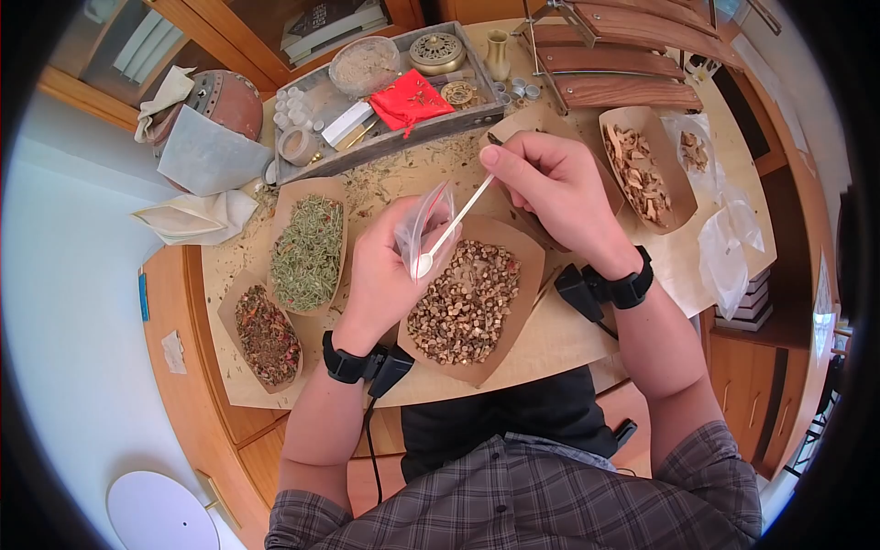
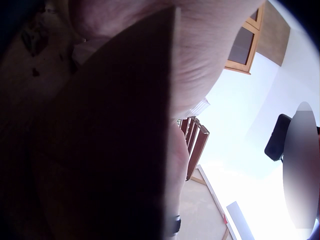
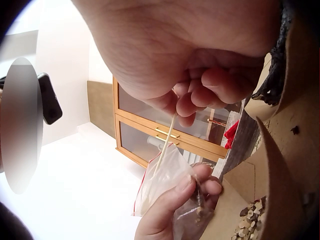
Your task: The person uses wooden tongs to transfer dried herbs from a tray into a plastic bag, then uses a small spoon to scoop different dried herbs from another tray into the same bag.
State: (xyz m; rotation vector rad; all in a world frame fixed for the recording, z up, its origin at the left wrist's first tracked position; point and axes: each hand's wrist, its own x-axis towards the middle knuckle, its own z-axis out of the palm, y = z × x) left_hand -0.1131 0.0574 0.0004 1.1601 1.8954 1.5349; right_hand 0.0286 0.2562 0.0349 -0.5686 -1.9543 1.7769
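Note:
My left hand (image 1: 374,268) holds a small clear zip bag (image 1: 440,209) with a red seal line, its mouth open. Between thumb and fingers, my right hand (image 1: 566,194) pinches the long thin handle of a cream-white spoon (image 1: 471,203). The spoon slants down to the left, and its small bowl lies within the bag's outline. In the right wrist view the spoon handle (image 3: 167,145) runs into the bag (image 3: 162,175), and some brown bits show low in it. Under both hands stands a paper tray (image 1: 524,261) of chopped stem pieces (image 1: 463,316). A dark tray edge hides much of the left wrist view.
On the left are paper trays of green dried herb (image 1: 308,252) and mixed dried petals (image 1: 268,335). Bark pieces (image 1: 637,174) fill a tray at right, near clear plastic bags (image 1: 729,247). Behind stands a grey wooden tray (image 1: 403,137) with a red pouch (image 1: 408,99), beside a slatted wooden rack (image 1: 623,60).

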